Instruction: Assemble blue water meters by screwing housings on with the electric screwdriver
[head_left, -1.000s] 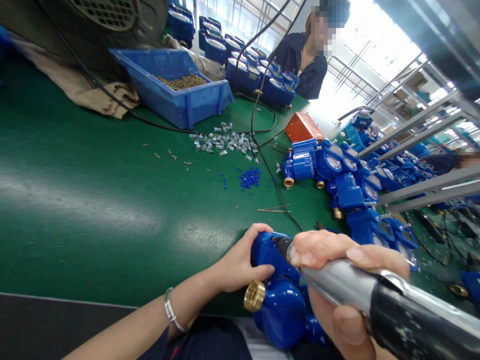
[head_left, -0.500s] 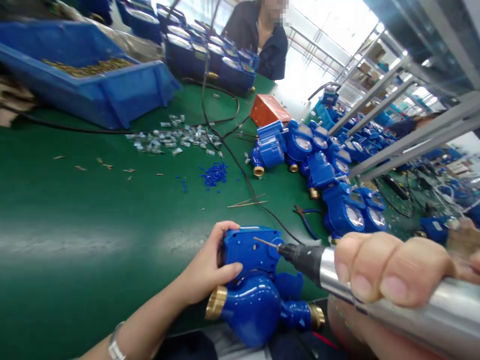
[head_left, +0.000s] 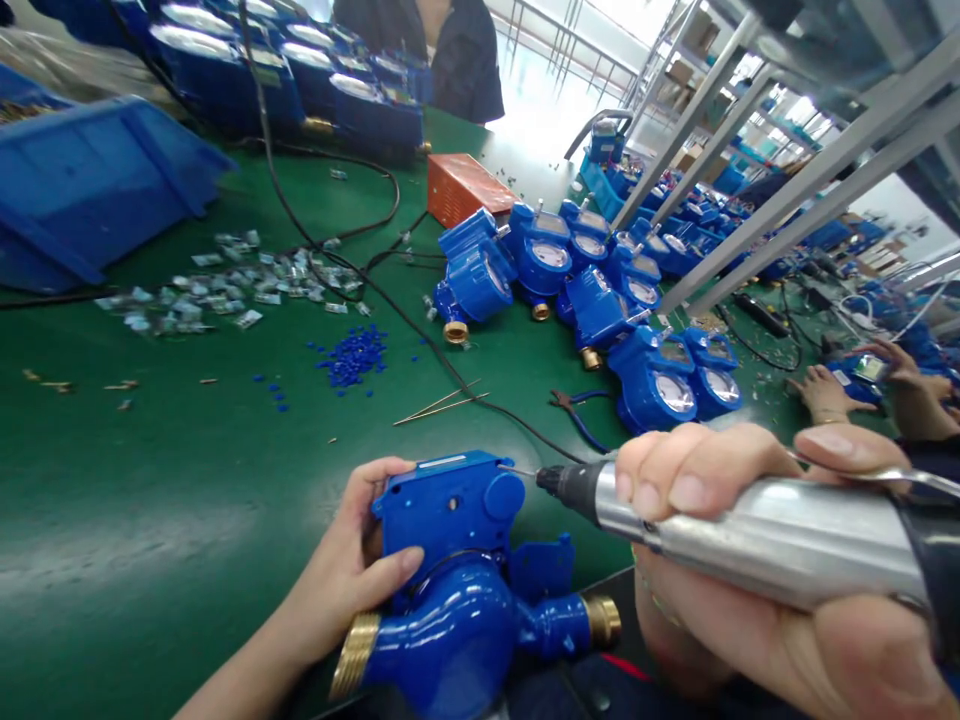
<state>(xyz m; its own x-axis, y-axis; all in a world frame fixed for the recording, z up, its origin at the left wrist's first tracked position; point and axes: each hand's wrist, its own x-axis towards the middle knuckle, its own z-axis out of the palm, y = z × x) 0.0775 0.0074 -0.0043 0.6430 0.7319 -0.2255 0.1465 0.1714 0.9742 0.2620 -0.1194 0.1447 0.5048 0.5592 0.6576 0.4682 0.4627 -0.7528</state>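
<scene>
A blue water meter [head_left: 457, 620] with brass threaded ends lies tilted at the table's near edge, its flat back plate facing me. My left hand [head_left: 360, 560] grips the left side of that plate, thumb in front and fingers behind. My right hand [head_left: 720, 510] is wrapped round a silver electric screwdriver [head_left: 795, 540] with a black nose. Its thin bit points left and its tip is at the plate's upper right corner; whether it touches, I cannot tell. A small blue flap [head_left: 544, 567] hangs at the meter's right side.
Several finished-looking blue meters [head_left: 544, 255] stand at the right, near an orange box [head_left: 465, 190]. Cutting pliers [head_left: 581, 415], thin rods [head_left: 439, 403], blue caps [head_left: 352, 357], clear small parts [head_left: 225, 285] and a black cable [head_left: 420, 335] lie on the green table. A blue bin [head_left: 97, 190] stands left. A co-worker's hands [head_left: 829, 395] work at far right.
The view has shifted right. The screwdriver's bit has moved from over the plate's middle to its upper right corner. My left hand keeps its hold on the meter.
</scene>
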